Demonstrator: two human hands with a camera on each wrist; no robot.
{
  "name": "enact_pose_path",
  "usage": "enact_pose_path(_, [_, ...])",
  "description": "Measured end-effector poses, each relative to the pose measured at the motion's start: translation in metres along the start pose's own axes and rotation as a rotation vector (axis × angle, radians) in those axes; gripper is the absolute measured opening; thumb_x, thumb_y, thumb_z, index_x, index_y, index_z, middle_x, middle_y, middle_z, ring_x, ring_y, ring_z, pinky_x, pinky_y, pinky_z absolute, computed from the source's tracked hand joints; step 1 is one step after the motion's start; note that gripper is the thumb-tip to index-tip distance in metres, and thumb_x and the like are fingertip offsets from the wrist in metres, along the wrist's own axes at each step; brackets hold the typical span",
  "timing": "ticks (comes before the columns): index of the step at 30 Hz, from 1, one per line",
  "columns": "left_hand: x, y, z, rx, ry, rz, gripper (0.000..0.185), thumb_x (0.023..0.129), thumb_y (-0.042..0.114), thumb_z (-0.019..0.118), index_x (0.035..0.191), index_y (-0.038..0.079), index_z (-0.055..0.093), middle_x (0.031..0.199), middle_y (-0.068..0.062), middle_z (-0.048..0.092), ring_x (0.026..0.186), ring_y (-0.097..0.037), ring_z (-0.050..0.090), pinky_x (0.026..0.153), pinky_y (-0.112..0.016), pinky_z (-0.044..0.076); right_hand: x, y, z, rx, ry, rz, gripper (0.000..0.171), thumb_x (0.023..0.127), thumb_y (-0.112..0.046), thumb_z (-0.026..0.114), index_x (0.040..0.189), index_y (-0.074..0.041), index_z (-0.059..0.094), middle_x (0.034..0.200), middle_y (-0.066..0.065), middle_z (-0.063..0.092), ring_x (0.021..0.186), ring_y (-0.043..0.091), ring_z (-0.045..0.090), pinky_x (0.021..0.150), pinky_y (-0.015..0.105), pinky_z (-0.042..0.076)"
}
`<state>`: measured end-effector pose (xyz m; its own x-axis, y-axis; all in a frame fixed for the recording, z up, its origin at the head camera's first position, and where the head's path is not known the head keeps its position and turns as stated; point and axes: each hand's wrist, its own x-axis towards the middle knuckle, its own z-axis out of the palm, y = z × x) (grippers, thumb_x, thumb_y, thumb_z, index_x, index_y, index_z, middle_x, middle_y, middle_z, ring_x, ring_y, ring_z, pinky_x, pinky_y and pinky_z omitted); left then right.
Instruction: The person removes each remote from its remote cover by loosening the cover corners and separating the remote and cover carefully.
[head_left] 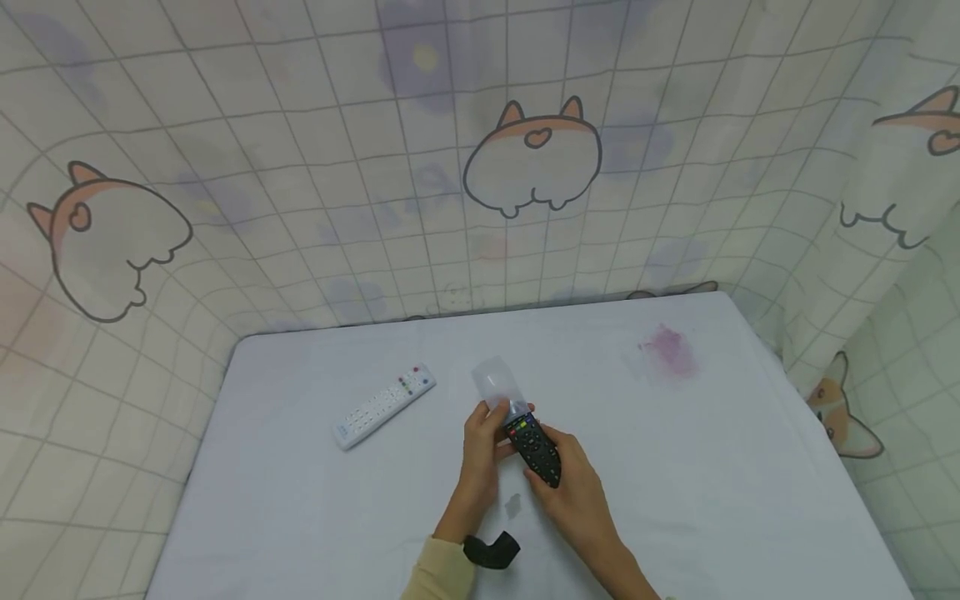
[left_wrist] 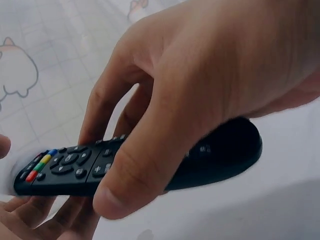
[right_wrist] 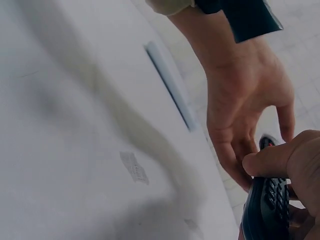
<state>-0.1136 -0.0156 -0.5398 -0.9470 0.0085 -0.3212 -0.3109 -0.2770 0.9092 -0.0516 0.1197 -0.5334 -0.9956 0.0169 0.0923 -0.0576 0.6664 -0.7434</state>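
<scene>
My right hand [head_left: 572, 483] grips a black remote [head_left: 534, 446] by its rear half, thumb on top. The left wrist view shows that right hand [left_wrist: 200, 90] wrapped round the black remote [left_wrist: 75, 167], whose coloured buttons sit at the front end. My left hand [head_left: 483, 442] is at the remote's front tip and pinches a clear plastic sleeve [head_left: 495, 383] that sticks up past it. In the right wrist view the left hand [right_wrist: 245, 110] is cupped beside the remote [right_wrist: 270, 205]. How far the sleeve covers the remote I cannot tell.
A white remote [head_left: 384, 406] lies on the pale table [head_left: 300, 500] to the left of my hands. A pink stain [head_left: 667, 350] marks the far right of the table, and a small scrap [head_left: 513, 504] lies beneath my hands. Patterned cloth walls [head_left: 525, 167] enclose the table.
</scene>
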Motion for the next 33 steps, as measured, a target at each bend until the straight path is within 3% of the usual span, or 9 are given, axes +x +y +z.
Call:
enact_pose_path(3, [0.001,-0.002,0.0,-0.026,-0.061,-0.001,0.053,0.105,0.044,0.057,0.139,0.003,0.055,0.126,-0.018,0.074,0.103,-0.02,0.077,0.086,-0.028,0.062,-0.001,-0.001,0.002,0.004,-0.004,-0.012,0.07,0.082,-0.008,0.088,0.144,-0.006,0.054,0.132,0.011,0.065,0.12,0.025,0.067,0.1,0.047,0.056])
enact_pose_path(9, [0.002,-0.002,-0.001,-0.053,-0.053,0.002,0.052,0.105,0.038,0.059,0.137,-0.003,0.057,0.123,-0.017,0.075,0.105,-0.022,0.078,0.087,-0.027,0.062,-0.002,-0.003,0.004,0.008,-0.01,-0.002,0.07,0.082,-0.009,0.088,0.143,-0.005,0.054,0.131,0.011,0.065,0.119,0.024,0.066,0.1,0.047,0.056])
enact_pose_path(19, [0.0,-0.005,0.01,-0.084,0.042,0.013,0.043,0.109,0.034,0.052,0.139,0.002,0.055,0.122,-0.011,0.071,0.11,-0.015,0.066,0.097,-0.023,0.053,-0.003,-0.003,0.008,0.017,0.014,-0.006,0.07,0.082,-0.009,0.088,0.143,-0.005,0.055,0.129,0.012,0.066,0.119,0.025,0.067,0.1,0.048,0.056])
enact_pose_path(25, [-0.003,-0.01,0.018,-0.106,0.107,0.066,0.041,0.111,0.038,0.048,0.134,0.006,0.055,0.12,-0.008,0.065,0.105,-0.019,0.053,0.089,-0.024,0.048,-0.006,-0.003,0.009,0.037,0.013,0.008,0.07,0.082,-0.007,0.087,0.144,-0.005,0.054,0.129,0.012,0.066,0.118,0.026,0.066,0.099,0.049,0.056])
enact_pose_path(33, [-0.007,-0.014,0.026,-0.189,0.142,0.132,0.034,0.112,0.031,0.042,0.133,0.006,0.053,0.12,-0.004,0.061,0.103,-0.019,0.05,0.084,-0.023,0.047,-0.007,-0.002,0.009,0.039,0.026,-0.008,0.073,0.079,-0.006,0.089,0.144,-0.008,0.055,0.127,0.01,0.066,0.116,0.022,0.066,0.099,0.048,0.057])
